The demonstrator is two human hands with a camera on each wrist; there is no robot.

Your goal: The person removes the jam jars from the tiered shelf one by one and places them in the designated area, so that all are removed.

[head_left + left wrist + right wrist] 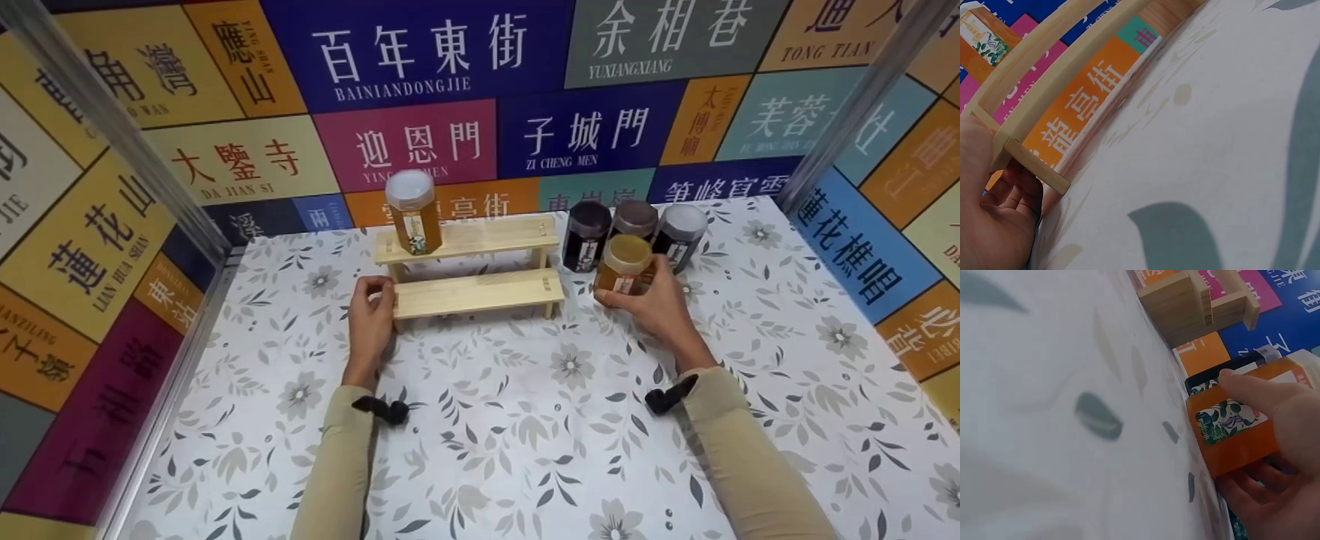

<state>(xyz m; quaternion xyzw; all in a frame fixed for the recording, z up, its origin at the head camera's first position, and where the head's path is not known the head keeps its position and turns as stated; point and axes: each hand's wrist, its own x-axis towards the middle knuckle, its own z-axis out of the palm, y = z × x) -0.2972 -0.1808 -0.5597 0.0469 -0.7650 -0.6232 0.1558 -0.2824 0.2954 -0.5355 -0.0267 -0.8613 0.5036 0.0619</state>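
A two-step wooden rack (480, 294) stands on the patterned cloth. At the left end of its lower step, my left hand (367, 322) grips the wood, thumb in front and fingers curled behind the leg (1039, 166). To the right of the rack, my right hand (664, 304) holds an amber honey jar (626, 255) between thumb and fingers. Its printed label (1229, 421) shows in the right wrist view, with the jar's bottom close to the cloth. Another honey jar (416, 221), white-lidded, stands upright on the left of the upper step.
Behind the held jar stand a dark jar (586, 236), a brown-lidded jar (636, 217) and a white-lidded dark jar (681, 232), close together. The leaf-patterned cloth (510, 435) covers the table. Colourful lettered panels (405, 142) rise at the back and sides.
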